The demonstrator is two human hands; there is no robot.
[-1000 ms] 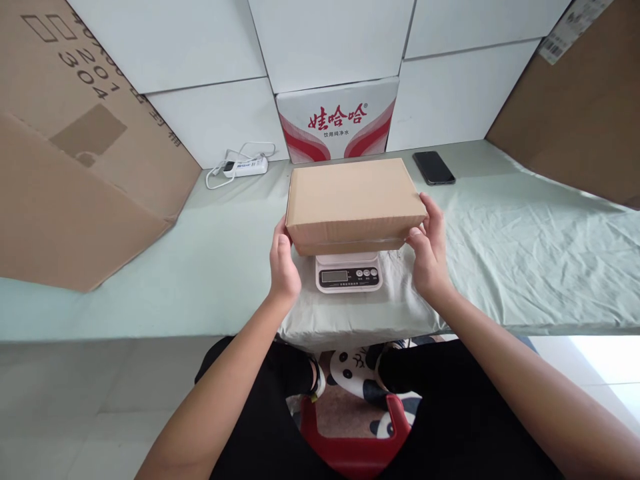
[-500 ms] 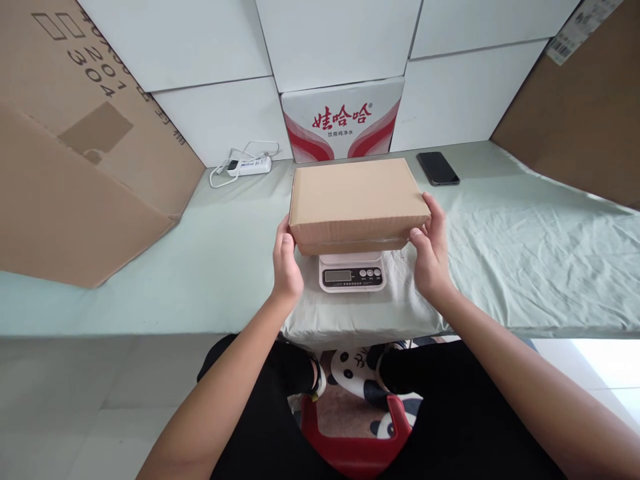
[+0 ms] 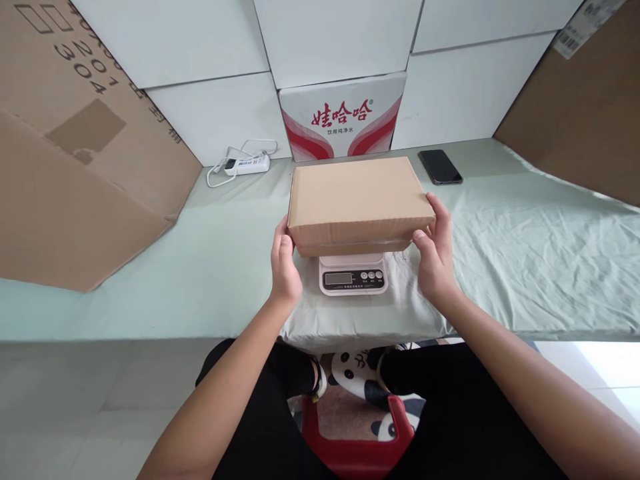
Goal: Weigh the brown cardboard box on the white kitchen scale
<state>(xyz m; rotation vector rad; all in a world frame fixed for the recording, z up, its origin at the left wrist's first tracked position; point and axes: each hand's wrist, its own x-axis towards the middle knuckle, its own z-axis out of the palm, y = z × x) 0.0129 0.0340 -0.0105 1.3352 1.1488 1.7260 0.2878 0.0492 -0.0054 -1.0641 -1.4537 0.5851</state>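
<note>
Little has shifted since before: the left hand (image 3: pixel 285 267) and right hand (image 3: pixel 434 257) still clasp the plain brown cardboard box (image 3: pixel 357 200) by its ends, already seated on the small white digital scale (image 3: pixel 353 275) between the 2 hands, with only letting go left, it seems.

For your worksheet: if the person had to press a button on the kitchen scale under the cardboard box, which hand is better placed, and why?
Probably the right hand: the scale's buttons sit right of its display, nearer that hand. The left hand is by the box's far end.
</note>
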